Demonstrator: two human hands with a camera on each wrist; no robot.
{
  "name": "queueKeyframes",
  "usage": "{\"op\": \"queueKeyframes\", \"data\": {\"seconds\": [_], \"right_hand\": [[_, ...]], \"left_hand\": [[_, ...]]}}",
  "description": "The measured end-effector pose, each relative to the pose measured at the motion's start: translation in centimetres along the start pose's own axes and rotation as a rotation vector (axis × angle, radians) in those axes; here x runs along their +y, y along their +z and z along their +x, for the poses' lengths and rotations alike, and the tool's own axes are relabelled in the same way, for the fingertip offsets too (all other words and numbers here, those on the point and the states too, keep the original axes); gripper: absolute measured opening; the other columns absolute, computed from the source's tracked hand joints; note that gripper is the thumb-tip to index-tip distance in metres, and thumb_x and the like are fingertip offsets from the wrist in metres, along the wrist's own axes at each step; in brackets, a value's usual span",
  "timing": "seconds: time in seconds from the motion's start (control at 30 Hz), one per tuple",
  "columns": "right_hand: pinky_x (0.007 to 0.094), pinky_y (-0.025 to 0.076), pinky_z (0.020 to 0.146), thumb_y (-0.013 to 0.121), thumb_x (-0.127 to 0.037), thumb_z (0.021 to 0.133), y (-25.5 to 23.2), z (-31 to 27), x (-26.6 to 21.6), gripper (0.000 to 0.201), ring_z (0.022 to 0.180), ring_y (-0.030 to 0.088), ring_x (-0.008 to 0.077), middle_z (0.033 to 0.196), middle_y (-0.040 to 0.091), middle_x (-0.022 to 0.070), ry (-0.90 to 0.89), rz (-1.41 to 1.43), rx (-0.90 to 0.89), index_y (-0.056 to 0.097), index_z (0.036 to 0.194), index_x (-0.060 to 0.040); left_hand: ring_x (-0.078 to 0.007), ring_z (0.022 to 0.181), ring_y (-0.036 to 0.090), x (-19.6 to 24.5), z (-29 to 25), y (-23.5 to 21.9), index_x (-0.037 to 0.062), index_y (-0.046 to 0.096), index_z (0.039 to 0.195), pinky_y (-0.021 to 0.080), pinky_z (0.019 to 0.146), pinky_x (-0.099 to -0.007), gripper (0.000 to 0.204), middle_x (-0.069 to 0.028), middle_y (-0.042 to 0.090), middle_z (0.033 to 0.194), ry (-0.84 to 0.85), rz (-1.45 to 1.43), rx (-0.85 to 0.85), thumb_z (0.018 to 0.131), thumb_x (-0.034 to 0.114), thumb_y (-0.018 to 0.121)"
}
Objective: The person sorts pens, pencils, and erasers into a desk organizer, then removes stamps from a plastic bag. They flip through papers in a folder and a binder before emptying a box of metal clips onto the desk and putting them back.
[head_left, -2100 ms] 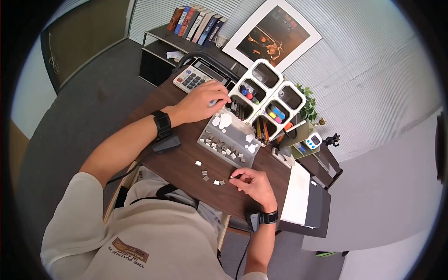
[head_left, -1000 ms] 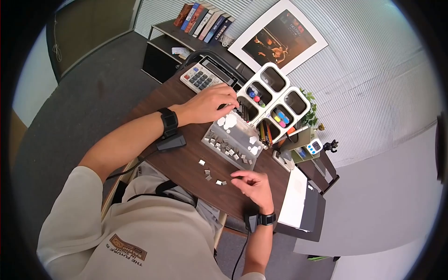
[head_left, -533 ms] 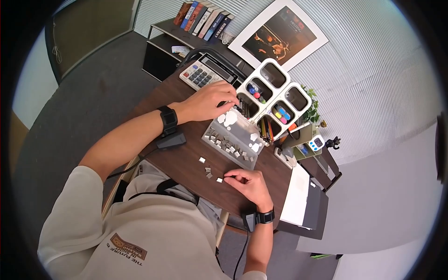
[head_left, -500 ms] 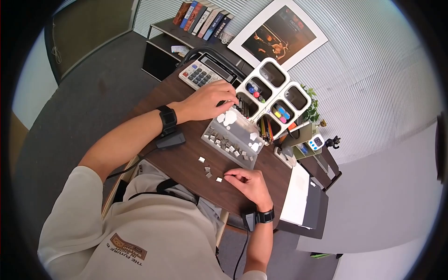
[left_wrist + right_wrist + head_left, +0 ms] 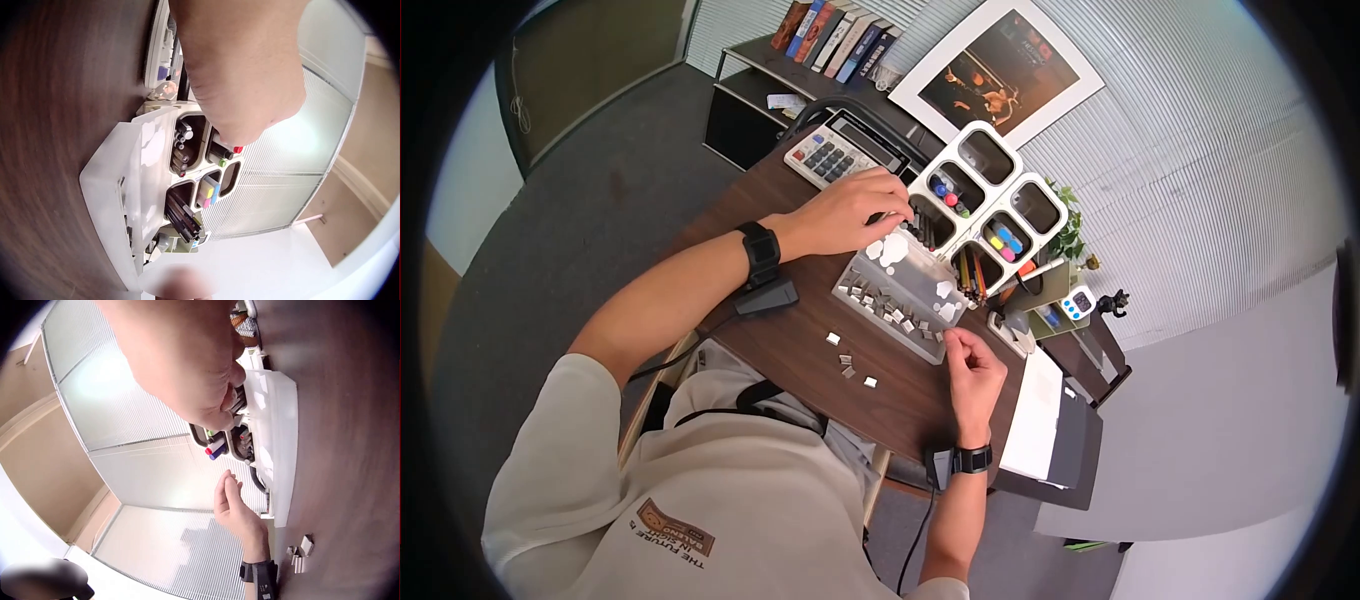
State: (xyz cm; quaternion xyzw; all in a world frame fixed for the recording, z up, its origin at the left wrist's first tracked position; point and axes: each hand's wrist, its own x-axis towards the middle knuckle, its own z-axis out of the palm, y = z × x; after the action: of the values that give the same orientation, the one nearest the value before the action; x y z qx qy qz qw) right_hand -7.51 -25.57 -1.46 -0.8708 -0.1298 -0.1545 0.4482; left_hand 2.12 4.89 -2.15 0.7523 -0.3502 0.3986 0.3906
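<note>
In the head view, my right hand [image 5: 975, 385] is at the right end of a translucent plastic box [image 5: 887, 333], thumb and fingers pinched together on a small tile that they mostly hide. Inside the box lie several small silver and white tiles [image 5: 897, 316]. Its lid [image 5: 915, 272], with white patches, stands raised at the back. More loose tiles [image 5: 847, 372] are on the desk in front. My left hand [image 5: 855, 215] hovers past the box's far left corner, beside the pen organizer [image 5: 972, 228]; its fingers are loosely bent and nothing shows between them in the right wrist view [image 5: 240, 509].
A calculator [image 5: 835, 160] sits at the back left of the wooden desk [image 5: 785, 330]. Markers and pencils [image 5: 972, 275] fill the organizer's compartments. To the right are a green holder [image 5: 1045, 305], a small white timer [image 5: 1079, 303] and white paper [image 5: 1032, 415].
My right hand has taken a tile from the desk beside the white one and moved up and right to the box's end. My left hand has stayed by the organizer.
</note>
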Motion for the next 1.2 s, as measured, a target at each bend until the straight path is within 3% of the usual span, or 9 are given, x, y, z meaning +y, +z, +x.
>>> {"op": "queueKeyframes", "data": {"seconds": [0.27,0.4,0.47,0.5,0.6,0.77,0.93,1.2], "right_hand": [[0.0228,0.039,0.056,0.078,-0.01,0.094,0.1,-0.2,0.0,0.014,0.06,0.043,0.0028,0.062,0.052,-0.004,-0.041,-0.067,-0.028,0.079,0.103,0.0],[0.0236,0.039,0.055,0.082,-0.006,0.089,0.0,-0.7,-0.8,0.013,0.059,0.047,0.0032,0.064,0.058,-0.0035,-0.149,0.004,-0.202,0.08,0.102,-0.0031],[0.0238,0.039,0.054,0.084,-0.007,0.087,0.2,-1.0,-1.5,0.015,0.06,0.048,0.0031,0.066,0.059,-0.0037,-0.188,0.023,-0.423,0.081,0.101,-0.0053],[0.0238,0.036,0.055,0.085,-0.004,0.084,0.3,-1.1,-1.9,0.02,0.059,0.044,0.0041,0.064,0.052,-0.0035,-0.177,0.062,-0.479,0.081,0.103,-0.007],[0.025,0.035,0.054,0.087,-0.006,0.082,0.6,-1.2,-2.1,0.023,0.057,0.041,0.0049,0.063,0.05,-0.0029,-0.206,0.019,-0.608,0.081,0.103,-0.0071],[0.027,0.033,0.052,0.088,-0.008,0.08,0.6,-1.1,-2.4,0.026,0.055,0.04,0.0065,0.062,0.047,-0.0021,-0.208,0.0,-0.661,0.081,0.105,-0.0084],[0.0294,0.034,0.052,0.087,-0.008,0.08,1.0,-1.0,-1.9,0.021,0.054,0.041,0.0095,0.06,0.047,-0.0006,-0.304,-0.021,-0.672,0.082,0.1,-0.0087],[0.0286,0.034,0.052,0.085,-0.005,0.082,1.0,-1.1,-2.5,0.014,0.054,0.04,0.0081,0.06,0.044,-0.0013,-0.25,-0.026,-0.669,0.08,0.095,-0.0063]], "left_hand": [[-0.0287,0.1,0.063,0.0,0.0,0.0,0.001,0.074,0.098,0.053,0.086,-0.0388,0.009,-0.0089,0.067,0.102,-0.007,0.007,-0.02,0.089,0.001,0.072],[-0.0288,0.1,0.063,0.0,0.0,0.0,0.0012,0.074,0.098,0.053,0.087,-0.0391,0.009,-0.009,0.067,0.102,-0.012,0.011,-0.012,0.09,0.002,0.072],[-0.0289,0.1,0.063,-0.1,0.0,0.0,0.0012,0.074,0.098,0.053,0.086,-0.0391,0.009,-0.0091,0.067,0.102,-0.005,0.006,-0.016,0.09,0.002,0.072],[-0.0289,0.1,0.063,-0.1,0.0,0.0,0.0012,0.074,0.098,0.053,0.086,-0.0391,0.009,-0.0091,0.067,0.102,-0.005,0.006,-0.016,0.09,0.002,0.072],[-0.0289,0.1,0.063,-0.1,0.0,0.0,0.0011,0.074,0.099,0.053,0.086,-0.0391,0.009,-0.009,0.067,0.102,-0.001,0.007,-0.02,0.09,0.002,0.072],[-0.0283,0.102,0.061,-0.3,-0.2,0.3,0.0026,0.075,0.098,0.05,0.091,-0.0396,0.009,-0.0081,0.066,0.102,-0.021,0.0,-0.033,0.093,0.008,0.069],[-0.0287,0.1,0.063,-0.1,-0.1,0.1,0.0011,0.074,0.098,0.052,0.087,-0.0389,0.008,-0.009,0.067,0.102,-0.01,0.001,-0.022,0.09,0.002,0.072],[-0.0292,0.104,0.062,-0.2,-0.3,0.4,0.0019,0.075,0.097,0.051,0.092,-0.0404,0.009,-0.0091,0.066,0.103,-0.024,-0.013,-0.049,0.093,0.008,0.069]]}}
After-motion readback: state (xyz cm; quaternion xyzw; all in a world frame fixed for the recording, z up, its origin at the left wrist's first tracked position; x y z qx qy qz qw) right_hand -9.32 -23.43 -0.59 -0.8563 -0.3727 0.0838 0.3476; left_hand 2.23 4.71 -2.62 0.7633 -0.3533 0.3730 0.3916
